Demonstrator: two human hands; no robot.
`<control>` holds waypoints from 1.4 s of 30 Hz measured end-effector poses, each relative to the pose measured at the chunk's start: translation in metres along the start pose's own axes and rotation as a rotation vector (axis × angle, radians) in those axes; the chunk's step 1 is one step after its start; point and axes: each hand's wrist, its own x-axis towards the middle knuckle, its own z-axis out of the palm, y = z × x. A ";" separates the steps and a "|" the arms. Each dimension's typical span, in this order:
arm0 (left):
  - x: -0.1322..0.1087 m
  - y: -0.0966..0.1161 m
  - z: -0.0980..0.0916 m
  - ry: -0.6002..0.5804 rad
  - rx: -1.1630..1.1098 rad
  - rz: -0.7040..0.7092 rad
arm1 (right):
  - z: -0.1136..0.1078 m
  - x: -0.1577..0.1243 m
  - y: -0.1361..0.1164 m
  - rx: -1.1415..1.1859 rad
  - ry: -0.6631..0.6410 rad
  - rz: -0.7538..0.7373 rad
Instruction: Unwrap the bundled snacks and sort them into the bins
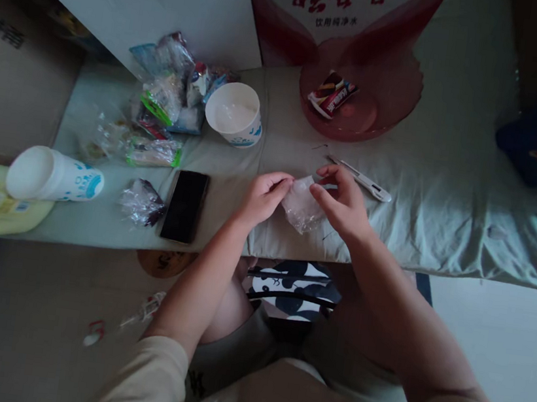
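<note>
A small clear plastic bag lies crinkled between my hands, near the front edge of the cloth-covered table. My left hand pinches its upper left corner between thumb and fingers. On the bag's right side is my right hand, thumb and fingers apart with a gap between them; whether its thumb touches the plastic is hard to tell. Just beyond the right hand a white utility knife rests on the cloth. What is inside the bag, if anything, cannot be made out.
Behind stands a pink bowl holding a wrapped snack. To the left are a paper cup, a heap of packaged snacks, a phone, a crumpled wrapper and cups lying sideways. A large red-and-white box stands at the back.
</note>
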 end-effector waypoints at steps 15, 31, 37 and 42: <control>-0.003 0.005 -0.003 -0.006 0.056 0.021 | 0.000 0.000 0.005 -0.109 -0.149 -0.076; -0.006 0.002 -0.005 -0.159 -0.163 -0.117 | 0.001 -0.003 -0.004 0.042 -0.077 0.060; -0.004 -0.002 -0.003 -0.088 -0.182 -0.009 | 0.001 -0.008 -0.004 -0.139 -0.281 0.047; -0.009 0.005 -0.007 -0.179 -0.091 0.049 | 0.006 -0.013 -0.001 -0.033 -0.188 0.031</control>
